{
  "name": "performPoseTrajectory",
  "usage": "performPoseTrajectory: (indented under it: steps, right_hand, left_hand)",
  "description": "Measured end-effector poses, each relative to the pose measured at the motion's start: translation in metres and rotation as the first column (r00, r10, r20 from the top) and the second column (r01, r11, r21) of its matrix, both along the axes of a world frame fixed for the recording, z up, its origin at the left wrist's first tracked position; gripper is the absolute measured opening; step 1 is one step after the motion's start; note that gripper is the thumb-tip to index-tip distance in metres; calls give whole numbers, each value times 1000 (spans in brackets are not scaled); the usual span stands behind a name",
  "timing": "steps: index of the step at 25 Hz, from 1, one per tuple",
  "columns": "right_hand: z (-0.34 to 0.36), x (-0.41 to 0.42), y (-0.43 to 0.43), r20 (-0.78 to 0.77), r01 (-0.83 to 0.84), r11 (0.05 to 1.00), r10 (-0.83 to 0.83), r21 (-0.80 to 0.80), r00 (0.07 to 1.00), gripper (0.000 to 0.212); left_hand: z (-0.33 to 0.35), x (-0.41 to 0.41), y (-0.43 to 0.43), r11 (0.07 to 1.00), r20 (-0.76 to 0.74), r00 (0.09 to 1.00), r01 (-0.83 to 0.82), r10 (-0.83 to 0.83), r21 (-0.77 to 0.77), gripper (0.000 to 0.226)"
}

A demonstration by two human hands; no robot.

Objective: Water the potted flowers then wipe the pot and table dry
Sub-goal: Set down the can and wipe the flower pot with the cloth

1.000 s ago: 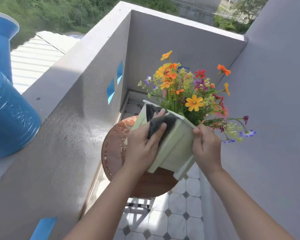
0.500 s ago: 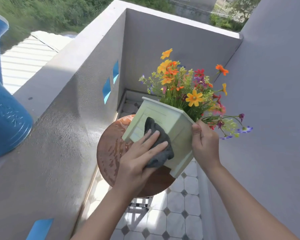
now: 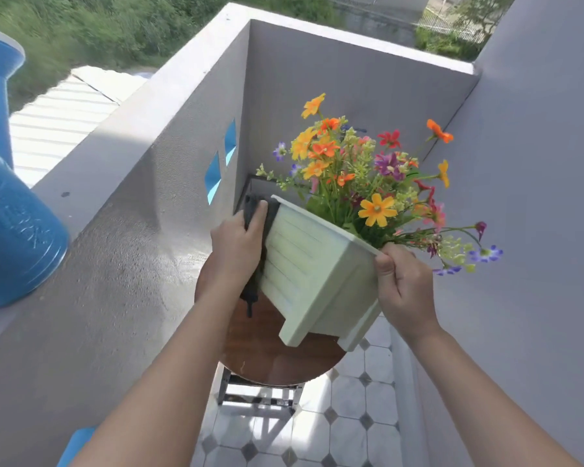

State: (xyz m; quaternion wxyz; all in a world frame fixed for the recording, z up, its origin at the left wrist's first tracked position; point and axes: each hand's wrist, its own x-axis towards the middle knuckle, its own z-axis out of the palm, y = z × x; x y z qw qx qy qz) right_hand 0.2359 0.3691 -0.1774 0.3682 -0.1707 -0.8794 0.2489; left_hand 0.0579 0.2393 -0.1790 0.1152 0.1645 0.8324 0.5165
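The left hand has slid the dark grey cloth from the front face to the left side of the pale green square plastic pot, which the right hand clasps tilted by its rim, so another face is being dried.

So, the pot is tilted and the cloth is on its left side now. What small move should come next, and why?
Probably draw the cloth down the left face of the pot, toward its foot. The left hand presses it near the rim, so the lower part of that face seems not yet wiped, and the right hand holds the pot tilted over the table.
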Motion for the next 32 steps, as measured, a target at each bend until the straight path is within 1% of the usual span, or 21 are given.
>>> performPoseTrajectory:
  steps: [1,2,3,4,5,6,8,9,10,12,15,16,18,19,21,23,25,27,29,31,32]
  right_hand:
    - [0,0,1,5,-17,1000,17,1,1000,38]
    - [-1,0,2,11,-34,999,34,4,999,38]
    - [-2,1,3,17,-49,999,49,10,999,37]
    - [-2,2,5,30,-61,998,61,17,998,34]
    - [-2,3,6,48,-72,997,71,24,996,31]
    - [-1,3,8,68,-84,996,82,27,994,27]
    - [2,6,10,109,-99,995,97,19,989,23]
    - [4,9,11,134,-96,995,92,20,987,22]
    - [6,12,13,159,-92,995,87,28,984,21]
    - [6,19,13,189,-80,995,67,59,980,25]
    - [7,28,5,244,18,1000,-23,24,970,49]
    - [10,31,-2,252,96,995,-91,-10,963,49]
    - [20,34,-23,192,264,964,-254,-26,948,35]
    - [24,33,-36,131,283,959,-281,8,951,34]
    - [32,22,-59,82,197,971,-209,134,974,36]
    - [36,5,-66,172,170,950,-219,262,960,29]
    - [35,-12,-59,290,213,900,-335,380,897,28]
    - [27,-24,-50,316,223,870,-382,440,869,23]
    - [17,-29,-46,285,200,891,-332,409,899,32]
    - [9,-29,-43,262,202,933,-284,297,923,54]
    - [7,-28,-42,263,202,950,-263,238,928,59]
  left_hand:
    - [7,-8,1,1000,160,987,-21,20,3,52]
    - [12,-16,0,998,335,942,-25,5,56,52]
    - [17,-22,-1,991,490,870,-18,-50,133,49]
    - [20,-26,-2,982,584,805,-9,-104,186,48]
    - [22,-28,-1,979,621,771,13,-140,205,49]
    - [23,-29,0,982,622,767,54,-156,180,57]
    - [25,-29,5,992,581,804,110,-129,68,83]
    - [26,-27,8,994,559,822,98,-108,48,88]
    - [27,-25,11,996,552,828,78,-95,55,84]
    - [33,-17,14,997,531,845,33,-63,67,61]
    - [35,-8,15,1000,437,899,-24,23,-3,53]
    - [37,-6,14,999,410,911,-30,37,-24,47]
    - [41,-3,10,999,371,928,-23,37,-43,29]
    - [41,-1,8,999,361,932,-18,34,-47,22]
    - [42,6,9,997,335,941,-13,40,-83,26]
    - [45,13,8,990,283,957,-21,61,-140,29]
    - [49,17,5,979,246,966,-33,84,-203,31]
    - [49,18,0,969,171,979,-72,114,-237,33]
    - [52,22,-6,968,78,988,-112,133,-224,37]
    - [54,30,-14,973,6,991,-130,133,-188,41]
    - [57,35,-18,975,-14,990,-138,137,-172,43]
